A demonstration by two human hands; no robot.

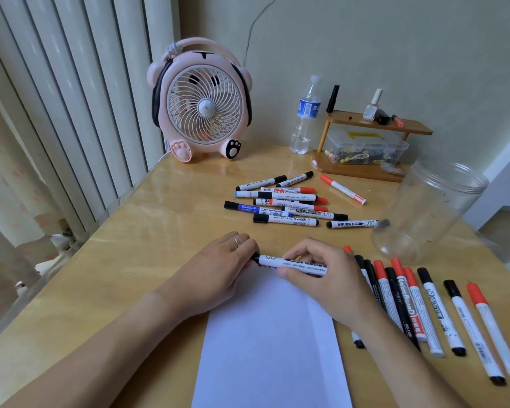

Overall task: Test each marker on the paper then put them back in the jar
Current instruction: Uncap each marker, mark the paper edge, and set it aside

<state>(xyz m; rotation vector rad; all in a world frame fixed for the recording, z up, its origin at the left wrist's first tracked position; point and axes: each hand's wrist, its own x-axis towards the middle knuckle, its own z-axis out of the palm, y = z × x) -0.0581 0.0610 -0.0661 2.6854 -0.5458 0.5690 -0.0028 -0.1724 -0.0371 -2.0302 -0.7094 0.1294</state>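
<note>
A white sheet of paper [273, 343] lies on the wooden table in front of me. Just above its far edge both hands hold one black whiteboard marker [280, 261] lying sideways. My left hand [218, 269] grips its black cap end, and my right hand [324, 278] holds the white barrel. A pile of several markers [283, 201] lies farther back. A row of several black and red markers [424, 307] lies to the right of the paper. The clear plastic jar [427, 210] stands at the right, with nothing visible inside.
A pink animal-shaped fan [202, 107] stands at the back of the table. Beside it are a water bottle [305, 116] and a small wooden shelf [371, 142] with a clear box and small bottles. The table's left edge runs along a radiator.
</note>
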